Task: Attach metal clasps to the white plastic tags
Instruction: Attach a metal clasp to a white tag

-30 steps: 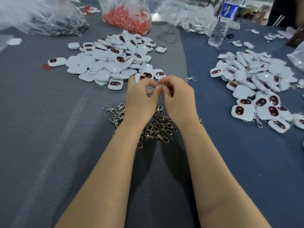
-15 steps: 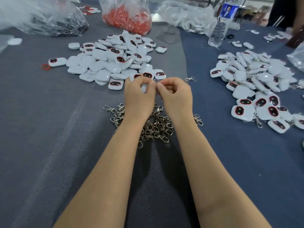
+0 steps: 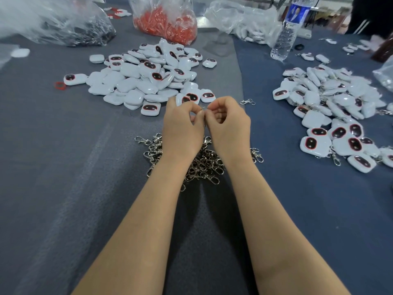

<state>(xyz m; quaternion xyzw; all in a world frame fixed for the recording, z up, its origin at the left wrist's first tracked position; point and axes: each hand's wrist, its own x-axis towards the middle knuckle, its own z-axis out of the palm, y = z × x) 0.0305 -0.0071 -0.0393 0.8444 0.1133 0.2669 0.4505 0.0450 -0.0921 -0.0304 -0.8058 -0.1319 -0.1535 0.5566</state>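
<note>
My left hand and my right hand meet fingertip to fingertip above the table, both with curled fingers. Between the fingertips a thin metal clasp shows as a small silver loop, pinched by my right hand. My left hand grips a white tag that its fingers hide almost entirely. A heap of loose metal clasps lies on the cloth just under my wrists. A pile of white tags with dark red-rimmed ovals lies beyond my left hand.
A second pile of tags with clasps on them lies at the right. One stray clasp lies near it. At the back are a bag of red parts, a bag of dark parts, a clear bag and a water bottle.
Both hands have drawn slightly toward me and closed tighter together around the clasp. The piles have not moved.
</note>
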